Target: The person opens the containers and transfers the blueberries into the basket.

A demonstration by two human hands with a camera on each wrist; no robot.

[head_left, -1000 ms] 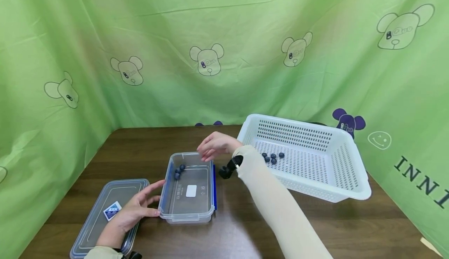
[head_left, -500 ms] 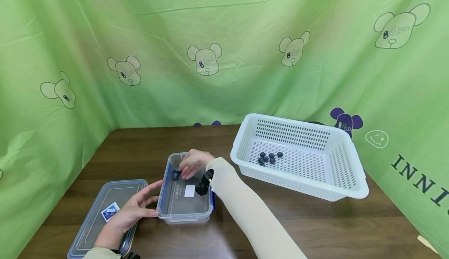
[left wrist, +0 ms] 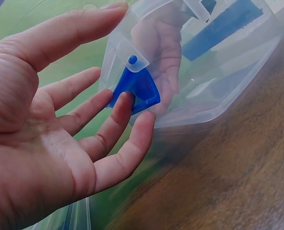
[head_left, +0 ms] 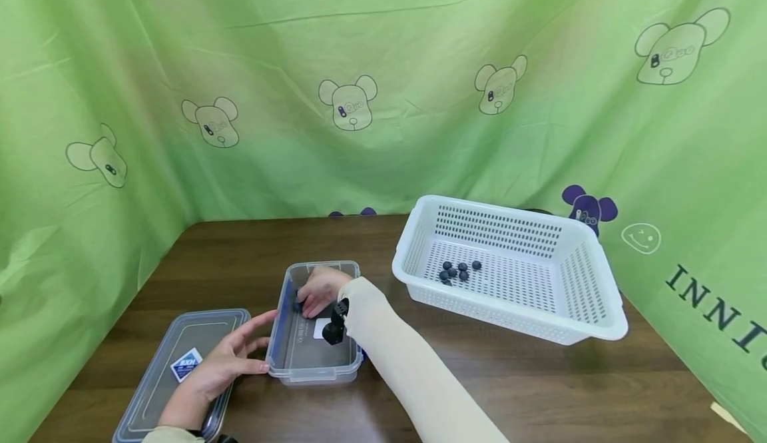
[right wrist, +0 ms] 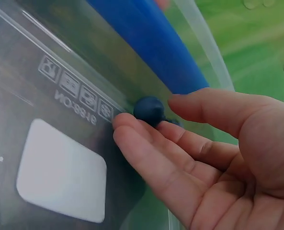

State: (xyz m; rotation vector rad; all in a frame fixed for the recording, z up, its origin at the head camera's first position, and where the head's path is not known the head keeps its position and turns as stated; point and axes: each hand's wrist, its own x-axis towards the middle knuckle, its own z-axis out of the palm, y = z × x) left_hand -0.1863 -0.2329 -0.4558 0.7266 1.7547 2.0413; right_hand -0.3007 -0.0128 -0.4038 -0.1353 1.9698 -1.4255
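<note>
A clear plastic food box (head_left: 314, 371) with blue clips stands in front of me, without a lid on it. My right hand (head_left: 320, 290) reaches down inside, near its left wall. In the right wrist view a blueberry (right wrist: 149, 110) lies right at the fingertips, with the thumb a little apart from it; more dark fruit shows partly hidden behind the fingers. My left hand (head_left: 226, 363) is spread at the box's left side, thumb at the near corner. The left wrist view shows its fingertips by a blue clip (left wrist: 139, 91), with nothing in the palm.
The box's lid (head_left: 162, 380), with a blue-and-white sticker, lies at the left, partly under the left forearm. A white perforated basket (head_left: 503, 316) holding several blueberries (head_left: 463, 266) stands at the right back. A green printed curtain (head_left: 359, 163) hangs behind the wooden table (head_left: 252, 250).
My right hand has moved left and down from above the box's far right corner to the blueberries inside. The left hand has stayed at the box's side.
</note>
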